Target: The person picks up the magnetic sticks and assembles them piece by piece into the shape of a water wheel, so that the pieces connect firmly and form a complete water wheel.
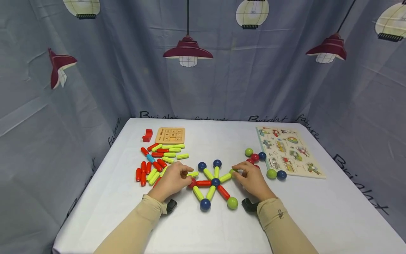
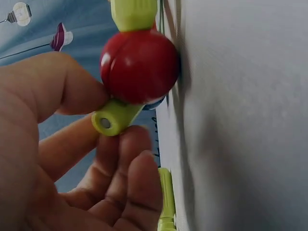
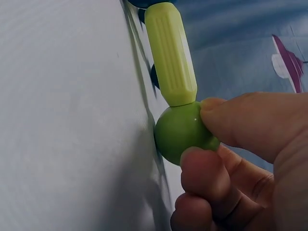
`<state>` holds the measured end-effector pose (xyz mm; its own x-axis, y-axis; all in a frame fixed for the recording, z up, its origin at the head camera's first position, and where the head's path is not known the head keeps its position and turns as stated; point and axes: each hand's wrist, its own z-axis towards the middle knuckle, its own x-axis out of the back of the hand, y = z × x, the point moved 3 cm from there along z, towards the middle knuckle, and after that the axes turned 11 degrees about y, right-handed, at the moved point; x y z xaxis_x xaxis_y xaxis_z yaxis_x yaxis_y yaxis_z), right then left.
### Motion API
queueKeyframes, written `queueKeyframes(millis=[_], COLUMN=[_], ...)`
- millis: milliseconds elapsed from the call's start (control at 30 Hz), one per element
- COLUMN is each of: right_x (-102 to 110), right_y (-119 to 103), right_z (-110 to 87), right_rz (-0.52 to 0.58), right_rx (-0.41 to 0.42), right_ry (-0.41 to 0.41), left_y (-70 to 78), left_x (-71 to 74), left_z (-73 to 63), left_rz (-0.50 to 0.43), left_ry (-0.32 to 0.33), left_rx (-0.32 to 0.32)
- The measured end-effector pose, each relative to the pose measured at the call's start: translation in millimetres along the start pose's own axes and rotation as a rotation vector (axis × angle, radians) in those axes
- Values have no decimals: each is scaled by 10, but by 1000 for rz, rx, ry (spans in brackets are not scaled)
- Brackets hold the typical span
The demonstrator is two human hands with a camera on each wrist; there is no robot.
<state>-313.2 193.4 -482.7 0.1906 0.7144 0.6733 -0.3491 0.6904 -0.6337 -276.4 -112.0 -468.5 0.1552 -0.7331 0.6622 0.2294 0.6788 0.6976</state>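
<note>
On the white table lies a star-like build of magnetic sticks and balls around a blue centre ball (image 1: 215,182). My left hand (image 1: 172,180) pinches a yellow-green magnetic stick (image 2: 109,119) between thumb and fingers, right beside a red ball (image 2: 142,67); whether stick and ball touch is hard to tell. A red stick (image 1: 203,183) joins that red ball to the centre. On the other side my right hand (image 1: 252,178) pinches a green ball (image 3: 178,137) at the outer end of a yellow-green stick (image 3: 171,55). Another green ball (image 1: 232,203) and a blue ball (image 1: 205,204) form the near tips.
Loose red and yellow-green sticks (image 1: 153,175) lie left of my left hand. Behind them are a wooden number puzzle (image 1: 170,135) and a red block (image 1: 147,135). Several balls (image 1: 254,157) sit beyond my right hand, near a picture board (image 1: 288,151).
</note>
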Motion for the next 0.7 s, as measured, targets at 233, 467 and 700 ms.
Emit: queueKeyframes(millis=[233,467,700], right_x=[-6,-12,-22], right_y=[7,7,5], right_z=[-8,-6,-8], right_rz=[-10,-12,-13], right_rx=[-9,-3,0], right_ry=[-15,-18,-18], left_y=[-56,-130,-139], left_x=[-13,-18,-38], left_z=[9,56,42], left_rz=[-29,93,-64], left_ry=[-52,-32,-18], left_rx=[64,59,194])
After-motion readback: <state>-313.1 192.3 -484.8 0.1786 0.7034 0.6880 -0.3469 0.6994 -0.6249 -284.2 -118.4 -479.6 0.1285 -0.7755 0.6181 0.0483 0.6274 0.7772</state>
